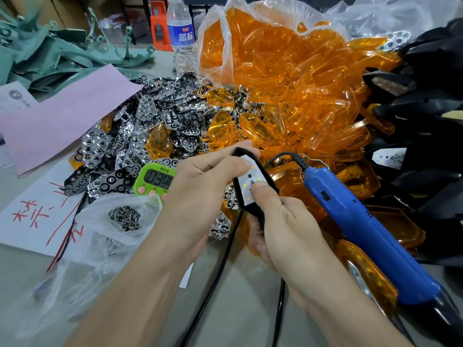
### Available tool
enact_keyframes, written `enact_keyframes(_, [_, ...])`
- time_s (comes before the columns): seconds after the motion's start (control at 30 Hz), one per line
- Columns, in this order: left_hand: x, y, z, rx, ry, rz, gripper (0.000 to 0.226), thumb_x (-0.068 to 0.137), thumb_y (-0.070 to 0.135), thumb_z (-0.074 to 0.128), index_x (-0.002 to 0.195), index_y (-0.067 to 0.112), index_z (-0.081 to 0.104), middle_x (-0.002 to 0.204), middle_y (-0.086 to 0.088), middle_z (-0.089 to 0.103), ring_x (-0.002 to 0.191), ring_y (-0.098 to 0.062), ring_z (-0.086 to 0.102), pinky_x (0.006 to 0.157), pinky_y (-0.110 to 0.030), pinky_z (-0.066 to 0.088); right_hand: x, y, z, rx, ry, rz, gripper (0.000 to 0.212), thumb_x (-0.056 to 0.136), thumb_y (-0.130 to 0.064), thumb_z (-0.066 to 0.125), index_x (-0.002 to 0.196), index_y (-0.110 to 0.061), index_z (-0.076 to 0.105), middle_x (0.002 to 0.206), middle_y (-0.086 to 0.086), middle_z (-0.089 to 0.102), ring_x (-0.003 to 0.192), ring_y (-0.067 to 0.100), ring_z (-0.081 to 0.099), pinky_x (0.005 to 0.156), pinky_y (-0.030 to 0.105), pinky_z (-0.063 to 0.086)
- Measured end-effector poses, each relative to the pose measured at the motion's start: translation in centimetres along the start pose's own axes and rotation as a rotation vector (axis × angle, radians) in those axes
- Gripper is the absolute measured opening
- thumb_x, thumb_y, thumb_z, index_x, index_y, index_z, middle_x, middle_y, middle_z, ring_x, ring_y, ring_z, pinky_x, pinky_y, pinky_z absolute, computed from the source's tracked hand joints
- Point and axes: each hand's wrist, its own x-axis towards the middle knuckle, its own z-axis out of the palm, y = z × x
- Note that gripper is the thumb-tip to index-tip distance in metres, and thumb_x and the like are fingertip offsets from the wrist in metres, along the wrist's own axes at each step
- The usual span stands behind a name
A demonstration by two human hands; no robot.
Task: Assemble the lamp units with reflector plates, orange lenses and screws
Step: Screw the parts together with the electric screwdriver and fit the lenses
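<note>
The lamp unit (253, 182), a black housing with a white board of small yellow LEDs facing up, sits just below the middle of the frame, held off the table between 2 hands. The left hand (208, 189) curls its fingers round the unit's upper end. The right hand (283, 224) grasps the lower end, fingers wrapped underneath and thumb (261, 196) pressed flat on the white board.

Just right of the right hand, a blue electric screwdriver (363, 221) runs diagonally toward the lower right corner, lying over orange lenses with its cord leaving its upper end. Whether the right hand touches it cannot be told. Under its lower half lies a unit already fitted with an orange lens (373, 274).

A big heap of orange lenses (288, 78) spills from a clear plastic bag across the upper right. Left of it, at centre left, is a pile of shiny reflector plates (150, 121). A green timer (154, 180), partly hidden by the left hand, sits below that pile. At lower left, screws (124, 217) lie inside a thin clear bag.

Black housings (426, 108) are stacked along the right edge. A pink sheet (62, 116) and a white sheet with red writing (35, 216) cover the left side. A water bottle (181, 33) stands at the top centre, beside green plastic parts (50, 56) in the upper left.
</note>
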Motion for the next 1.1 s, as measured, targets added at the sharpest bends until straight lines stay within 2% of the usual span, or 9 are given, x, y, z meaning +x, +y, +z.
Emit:
enact_keyframes(0.07, [-0.1, 0.2, 0.0, 0.089, 0.036, 0.059, 0.022, 0.078, 0.024, 0.065, 0.084, 0.034, 0.084, 0.136, 0.020, 0.067, 0.132, 0.007, 0.053, 0.108, -0.027, 0.041, 0.0, 0.0, 0.0, -0.018, 0.007, -0.028, 0.054, 0.082, -0.068, 0.043, 0.055, -0.020, 0.044, 0.048, -0.002, 0.037, 0.044, 0.014, 0.032, 0.048, 0.032, 0.027])
enact_keyframes(0.2, [-0.1, 0.2, -0.1, 0.263, 0.082, 0.171, 0.025, 0.080, 0.030, 0.064, 0.087, 0.048, 0.081, 0.157, 0.021, 0.044, 0.148, 0.012, 0.025, 0.124, -0.041, 0.026, 0.0, 0.0, -0.1, -0.065, 0.013, -0.057, 0.060, 0.080, -0.074, 0.040, 0.057, -0.019, 0.048, 0.049, -0.002, 0.039, 0.046, 0.014, 0.036, 0.053, 0.038, 0.033])
enact_keyframes(0.27, [0.1, 0.1, -0.3, 0.297, 0.071, 0.182, 0.025, 0.081, 0.032, 0.065, 0.090, 0.050, 0.080, 0.159, 0.022, 0.041, 0.149, 0.016, 0.017, 0.125, -0.039, 0.020, 0.0, -0.1, -0.2, -0.066, 0.009, -0.058, 0.064, 0.079, -0.074, 0.039, 0.059, -0.014, 0.045, 0.050, -0.001, 0.039, 0.047, 0.015, 0.036, 0.055, 0.038, 0.033])
enact_keyframes(0.37, [0.3, 0.1, -0.6, 0.351, 0.049, 0.203, 0.026, 0.083, 0.034, 0.065, 0.093, 0.054, 0.079, 0.161, 0.023, 0.038, 0.149, 0.017, 0.012, 0.117, -0.026, 0.015, 0.0, -0.2, -0.3, -0.089, 0.035, -0.041, 0.068, 0.080, -0.074, 0.040, 0.063, -0.009, 0.046, 0.050, -0.001, 0.040, 0.048, 0.015, 0.037, 0.057, 0.040, 0.035])
enact_keyframes(0.47, [0.5, 0.3, -0.6, 0.409, 0.033, 0.226, 0.026, 0.086, 0.036, 0.063, 0.093, 0.057, 0.077, 0.163, 0.022, 0.035, 0.151, 0.015, 0.009, 0.116, -0.026, 0.013, -0.1, -0.4, -0.5, -0.074, 0.061, -0.011, 0.062, 0.086, -0.071, 0.043, 0.059, -0.017, 0.055, 0.046, -0.004, 0.042, 0.043, 0.011, 0.038, 0.054, 0.036, 0.036])
enact_keyframes(0.57, [0.7, 0.6, -0.5, 0.467, 0.030, 0.261, 0.027, 0.087, 0.037, 0.062, 0.090, 0.061, 0.075, 0.164, 0.020, 0.034, 0.153, 0.010, 0.008, 0.112, -0.022, 0.013, -0.2, -0.7, -0.6, -0.033, 0.072, 0.020, 0.055, 0.084, -0.071, 0.045, 0.055, -0.026, 0.056, 0.045, -0.005, 0.042, 0.038, 0.008, 0.036, 0.050, 0.030, 0.032])
enact_keyframes(0.7, [1.1, 0.6, 0.0, 0.470, 0.034, 0.263, 0.025, 0.086, 0.040, 0.062, 0.089, 0.061, 0.075, 0.163, 0.019, 0.036, 0.151, 0.010, 0.011, 0.108, -0.015, 0.013, -0.2, -0.8, -0.7, 0.021, 0.102, 0.061, 0.059, 0.094, -0.065, 0.049, 0.055, -0.020, 0.051, 0.043, -0.005, 0.043, 0.033, 0.006, 0.034, 0.046, 0.025, 0.030])
enact_keyframes(0.87, [1.4, 0.3, 0.4, 0.437, 0.035, 0.252, 0.022, 0.085, 0.037, 0.062, 0.089, 0.051, 0.078, 0.161, 0.015, 0.042, 0.152, 0.007, 0.016, 0.117, -0.026, 0.018, -0.1, -0.7, -0.8, 0.040, 0.123, 0.089, 0.056, 0.097, -0.060, 0.048, 0.059, -0.018, 0.051, 0.042, -0.006, 0.043, 0.032, 0.005, 0.033, 0.043, 0.023, 0.028])
enact_keyframes(1.1, [1.3, 0.0, 0.2, 0.392, 0.033, 0.252, 0.021, 0.086, 0.035, 0.062, 0.092, 0.046, 0.079, 0.156, 0.014, 0.048, 0.150, 0.009, 0.022, 0.116, -0.023, 0.024, -0.1, -0.8, -0.8, 0.026, 0.125, 0.092, 0.057, 0.096, -0.060, 0.048, 0.056, -0.020, 0.052, 0.043, -0.005, 0.044, 0.034, 0.006, 0.034, 0.046, 0.025, 0.032])
